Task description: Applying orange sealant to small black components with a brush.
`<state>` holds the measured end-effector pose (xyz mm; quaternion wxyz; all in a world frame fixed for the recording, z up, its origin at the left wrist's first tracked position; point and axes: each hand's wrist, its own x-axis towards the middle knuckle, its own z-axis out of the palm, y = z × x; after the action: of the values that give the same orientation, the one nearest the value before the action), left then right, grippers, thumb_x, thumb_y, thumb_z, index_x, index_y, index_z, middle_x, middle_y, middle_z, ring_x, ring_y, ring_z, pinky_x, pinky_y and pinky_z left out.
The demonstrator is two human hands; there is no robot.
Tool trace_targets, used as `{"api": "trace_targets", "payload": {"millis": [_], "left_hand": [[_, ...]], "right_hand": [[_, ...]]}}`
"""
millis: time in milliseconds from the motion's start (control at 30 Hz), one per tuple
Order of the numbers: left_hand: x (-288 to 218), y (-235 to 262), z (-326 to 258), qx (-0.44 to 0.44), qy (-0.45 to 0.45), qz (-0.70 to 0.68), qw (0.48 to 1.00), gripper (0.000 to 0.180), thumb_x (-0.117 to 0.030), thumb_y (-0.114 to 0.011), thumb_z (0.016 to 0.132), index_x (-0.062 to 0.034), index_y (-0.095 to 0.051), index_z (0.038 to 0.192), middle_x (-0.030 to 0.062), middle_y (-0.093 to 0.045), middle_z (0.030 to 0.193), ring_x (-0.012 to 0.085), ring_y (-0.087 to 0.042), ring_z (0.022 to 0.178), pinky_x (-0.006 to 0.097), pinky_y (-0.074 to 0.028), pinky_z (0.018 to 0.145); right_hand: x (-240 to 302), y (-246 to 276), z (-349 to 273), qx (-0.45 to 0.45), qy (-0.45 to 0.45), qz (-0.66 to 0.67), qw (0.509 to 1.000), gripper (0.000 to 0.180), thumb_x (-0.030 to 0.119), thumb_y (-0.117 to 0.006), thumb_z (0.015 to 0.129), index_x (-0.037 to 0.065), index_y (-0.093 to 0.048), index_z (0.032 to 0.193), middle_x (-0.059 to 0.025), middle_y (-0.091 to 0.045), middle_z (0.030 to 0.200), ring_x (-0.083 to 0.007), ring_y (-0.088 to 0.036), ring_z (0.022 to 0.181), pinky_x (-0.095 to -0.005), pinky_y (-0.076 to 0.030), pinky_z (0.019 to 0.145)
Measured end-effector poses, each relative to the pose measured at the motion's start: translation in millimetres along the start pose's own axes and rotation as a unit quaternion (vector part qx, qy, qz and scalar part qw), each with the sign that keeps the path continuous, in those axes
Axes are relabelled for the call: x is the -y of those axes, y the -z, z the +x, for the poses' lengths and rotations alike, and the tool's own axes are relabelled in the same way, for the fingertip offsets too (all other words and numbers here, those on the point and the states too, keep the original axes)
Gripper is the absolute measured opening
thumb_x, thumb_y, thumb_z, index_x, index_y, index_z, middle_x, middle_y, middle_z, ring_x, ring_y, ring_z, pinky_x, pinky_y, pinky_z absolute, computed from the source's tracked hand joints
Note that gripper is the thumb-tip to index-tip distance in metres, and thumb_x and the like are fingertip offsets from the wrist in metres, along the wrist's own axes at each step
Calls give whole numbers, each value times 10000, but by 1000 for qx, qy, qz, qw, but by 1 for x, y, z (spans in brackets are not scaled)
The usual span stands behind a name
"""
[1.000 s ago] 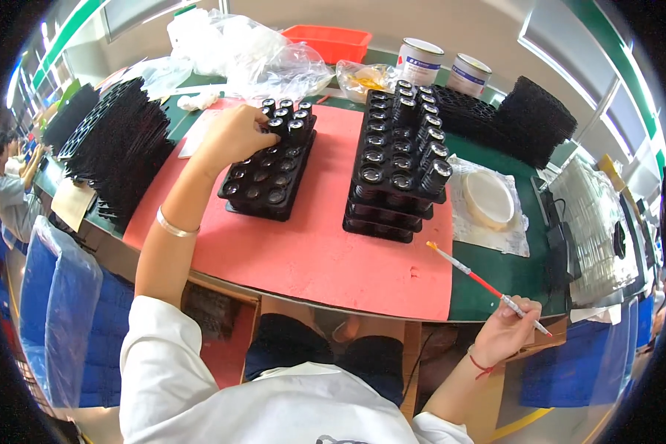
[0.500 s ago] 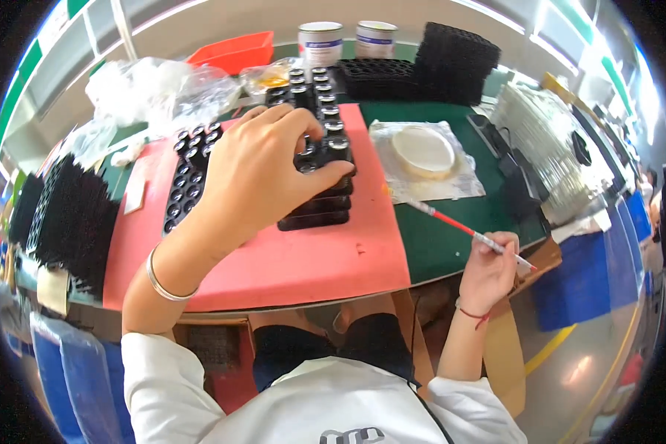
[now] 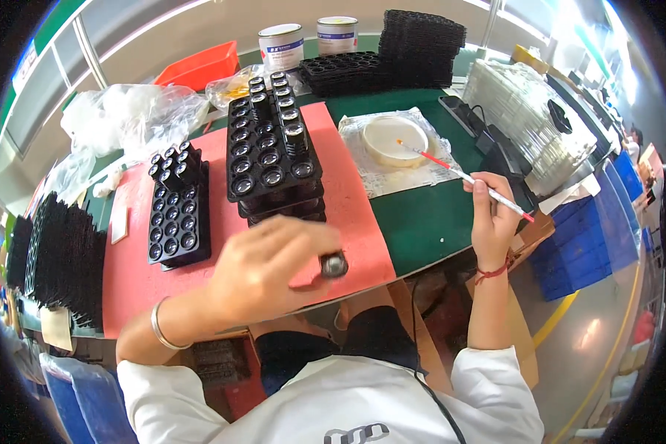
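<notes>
My left hand (image 3: 263, 268), slightly blurred, holds a small black cylinder (image 3: 334, 265) with a shiny glassy end, low over the pink mat (image 3: 362, 255). Just beyond it stands a stack of black trays (image 3: 283, 200) with round wells. Several like cylinders rise from the top tray, toward its far end and right side. My right hand (image 3: 494, 213) pinches a slim brush (image 3: 457, 172) with a red and white handle. Its orange tip is over a round shallow dish (image 3: 377, 157) of whitish material, which sits on a crumpled wrapped square (image 3: 422, 177).
Left on the mat is a smaller black tray (image 3: 181, 259) with several cylinders. Stacked black trays (image 3: 66, 251) stand at far left, more (image 3: 422, 52) at the back. Behind are two tins (image 3: 281, 48), a red bin (image 3: 200, 68) and plastic bags (image 3: 133, 111). Clear trays (image 3: 525, 118) stand right.
My left hand has come back from the tray stack toward me with a black cylinder. The right hand has risen, bringing the brush tip over the dish. The whole view has shifted somewhat.
</notes>
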<state>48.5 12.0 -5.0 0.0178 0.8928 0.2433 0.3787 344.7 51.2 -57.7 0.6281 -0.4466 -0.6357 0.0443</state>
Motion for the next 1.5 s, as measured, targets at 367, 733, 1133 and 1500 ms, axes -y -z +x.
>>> {"api": "trace_targets", "payload": {"millis": [367, 733, 1133, 1500], "left_hand": [[19, -18, -39, 120, 194, -137, 964, 322, -32, -688, 647, -14, -588, 953, 108, -613, 883, 239, -609, 791, 336, -498, 716], [23, -14, -42, 33, 456, -482, 748, 249, -139, -695, 753, 22, -579, 903, 28, -605, 826, 69, -565, 765, 206, -454, 702], [24, -12, -43, 19, 454, -527, 719, 245, -162, -709, 740, -2, -583, 878, 10, -608, 821, 68, -563, 784, 206, -448, 704], [24, -12, -42, 41, 433, -572, 696, 236, -110, -653, 787, 8, -567, 972, 28, -616, 888, 79, -563, 847, 230, -442, 777]], "right_hand": [[-12, -16, 4, -26, -63, 49, 996, 203, 141, -489, 898, -40, -560, 840, -73, -599, 750, -115, -577, 680, -218, -460, 645], [6, 13, -25, -103, -118, 478, 864, 161, 185, -465, 888, 25, -463, 900, -72, -496, 809, -155, -475, 730, -298, -404, 719], [37, 4, -52, 37, -26, 358, 933, 222, 258, -508, 849, 55, -431, 807, -73, -473, 689, -156, -420, 601, -277, -330, 542], [31, 9, -51, 63, 33, 308, 949, 210, 244, -525, 829, 59, -440, 780, -68, -488, 686, -166, -446, 579, -282, -343, 521]]}}
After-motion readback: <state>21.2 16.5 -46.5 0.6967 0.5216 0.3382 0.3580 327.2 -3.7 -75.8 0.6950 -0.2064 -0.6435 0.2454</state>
